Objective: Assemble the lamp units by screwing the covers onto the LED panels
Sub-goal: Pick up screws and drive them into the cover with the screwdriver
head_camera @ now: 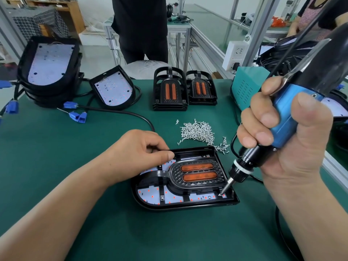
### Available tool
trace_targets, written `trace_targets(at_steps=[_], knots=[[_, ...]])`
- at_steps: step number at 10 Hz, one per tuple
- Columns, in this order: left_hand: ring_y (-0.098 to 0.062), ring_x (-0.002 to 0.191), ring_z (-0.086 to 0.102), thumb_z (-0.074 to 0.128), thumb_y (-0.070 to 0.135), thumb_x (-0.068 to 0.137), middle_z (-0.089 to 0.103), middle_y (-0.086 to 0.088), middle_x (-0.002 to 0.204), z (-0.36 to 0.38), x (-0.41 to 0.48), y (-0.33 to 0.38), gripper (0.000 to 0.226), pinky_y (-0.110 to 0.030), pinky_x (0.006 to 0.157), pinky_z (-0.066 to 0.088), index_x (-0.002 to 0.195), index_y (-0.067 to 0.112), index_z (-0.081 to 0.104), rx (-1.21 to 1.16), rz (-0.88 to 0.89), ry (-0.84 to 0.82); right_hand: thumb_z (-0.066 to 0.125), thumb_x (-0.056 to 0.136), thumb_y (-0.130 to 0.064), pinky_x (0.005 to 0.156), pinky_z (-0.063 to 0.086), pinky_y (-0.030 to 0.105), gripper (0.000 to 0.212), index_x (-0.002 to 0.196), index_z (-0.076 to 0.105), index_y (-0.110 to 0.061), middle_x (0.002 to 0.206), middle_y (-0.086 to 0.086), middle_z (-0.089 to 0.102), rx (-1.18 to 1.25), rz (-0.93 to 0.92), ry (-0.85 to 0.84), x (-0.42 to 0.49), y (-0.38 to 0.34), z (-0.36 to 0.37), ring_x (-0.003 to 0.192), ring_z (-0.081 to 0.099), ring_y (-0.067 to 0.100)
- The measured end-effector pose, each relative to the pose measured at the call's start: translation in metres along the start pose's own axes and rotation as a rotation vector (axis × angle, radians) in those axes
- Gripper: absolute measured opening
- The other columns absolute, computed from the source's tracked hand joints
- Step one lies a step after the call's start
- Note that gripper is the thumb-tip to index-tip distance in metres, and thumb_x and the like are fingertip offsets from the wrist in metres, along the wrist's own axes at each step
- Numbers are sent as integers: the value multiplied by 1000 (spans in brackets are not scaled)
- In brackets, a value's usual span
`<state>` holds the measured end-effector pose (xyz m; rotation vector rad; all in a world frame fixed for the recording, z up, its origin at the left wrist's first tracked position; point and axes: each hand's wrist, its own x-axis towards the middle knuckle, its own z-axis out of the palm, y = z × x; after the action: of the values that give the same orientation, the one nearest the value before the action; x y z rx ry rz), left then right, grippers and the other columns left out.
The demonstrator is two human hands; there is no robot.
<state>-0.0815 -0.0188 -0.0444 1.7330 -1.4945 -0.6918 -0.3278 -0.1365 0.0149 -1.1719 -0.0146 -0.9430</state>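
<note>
On the green counter (56,166), near its front, lies a lamp unit (183,179), its black cover (197,173) sitting on the LED panel (150,194). The left hand (135,153) presses the unit's far-left edge, hiding that corner. The right hand (282,132) is clenched around a blue electric screwdriver (293,117), cut off at the top, its tip on a screw (220,194) at the near-right corner. Behind lie loose screws (197,131), spare covers (170,89), stacked panels (49,68) and cables. The near counter is open.
</note>
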Motion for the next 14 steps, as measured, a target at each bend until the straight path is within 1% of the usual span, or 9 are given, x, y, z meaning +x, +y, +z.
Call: trace_targets(at_steps=[3, 7, 9, 12, 13, 14], knots=[[-2, 57, 49, 84, 28, 89, 66, 1, 75, 1, 2, -1, 17, -16, 57, 40, 75, 23, 78, 7, -13, -5, 82, 83, -44, 52, 50, 23, 43, 107, 59, -16, 69, -7, 54, -57, -28, 7, -2, -4, 5, 47, 49, 7], [-1, 56, 49, 85, 26, 89, 64, 6, 72, 1, 2, -2, 17, -14, 57, 39, 73, 24, 77, 1, -13, 0, 81, 85, -44, 54, 48, 24, 42, 107, 59, -17, 71, -6, 54, -121, -31, 23, -4, -4, 8, 48, 50, 9], [-2, 60, 52, 85, 28, 89, 66, 3, 75, 1, 2, -3, 18, -17, 59, 41, 73, 24, 77, 18, 10, -3, 82, 84, -42, 52, 48, 24, 41, 105, 57, -17, 70, -4, 54, -111, -9, 7, -4, -5, 9, 47, 51, 10], [-1, 60, 52, 84, 30, 89, 64, 7, 74, 1, 3, -4, 18, -15, 59, 41, 73, 26, 77, 28, 20, -7, 84, 84, -37, 51, 48, 25, 39, 101, 56, -15, 69, -3, 55, -86, 10, -69, -5, -3, 9, 46, 52, 11], [-2, 62, 54, 84, 29, 89, 65, 6, 76, 1, 2, -5, 18, -16, 60, 42, 73, 26, 77, 24, 29, -3, 85, 84, -35, 49, 49, 25, 40, 102, 56, -13, 68, -2, 56, -56, 23, -113, -4, -2, 9, 46, 53, 11], [-2, 63, 55, 85, 30, 88, 65, 7, 76, 1, 2, -5, 17, -15, 62, 42, 73, 27, 77, 15, 38, -1, 85, 84, -34, 50, 49, 25, 42, 107, 59, -10, 68, -2, 57, -34, 2, -113, -5, -1, 6, 46, 53, 11]])
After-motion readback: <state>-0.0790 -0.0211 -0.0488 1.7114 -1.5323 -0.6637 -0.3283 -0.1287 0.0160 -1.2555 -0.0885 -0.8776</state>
